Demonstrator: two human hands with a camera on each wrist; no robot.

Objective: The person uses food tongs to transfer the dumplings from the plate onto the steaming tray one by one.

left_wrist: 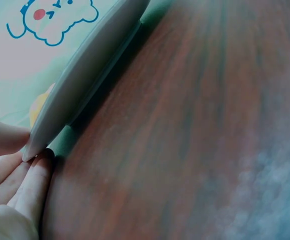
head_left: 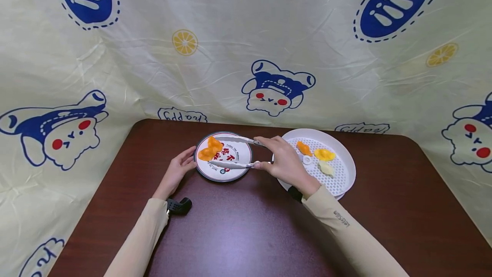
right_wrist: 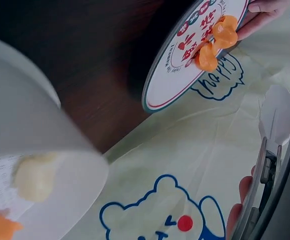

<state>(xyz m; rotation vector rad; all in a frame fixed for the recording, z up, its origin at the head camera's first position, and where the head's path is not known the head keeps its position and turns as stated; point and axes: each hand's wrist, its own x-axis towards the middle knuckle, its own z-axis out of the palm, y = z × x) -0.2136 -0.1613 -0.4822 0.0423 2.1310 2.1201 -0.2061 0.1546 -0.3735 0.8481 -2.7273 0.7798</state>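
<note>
My left hand (head_left: 177, 172) pinches the left rim of a white plate (head_left: 234, 173) with red lettering and a dark edge, thumb on top and fingers underneath in the left wrist view. On the plate's left side lie two orange dumpling-shaped pieces (head_left: 207, 153), side by side. My right hand (head_left: 283, 163) grips metal tongs (head_left: 232, 165) above the plate. The tongs' arms are spread apart, their tips near the orange pieces. In the right wrist view, part of the tongs (right_wrist: 277, 117) shows at the right edge.
Right of the plate stands a round white basket (head_left: 349, 168) with a perforated base, partly behind my right hand. In it lie an orange piece (head_left: 304, 148), a yellow piece (head_left: 324, 154) and a pale piece (head_left: 326, 169). A printed cloth (head_left: 219, 76) hangs behind the brown table (head_left: 230, 234).
</note>
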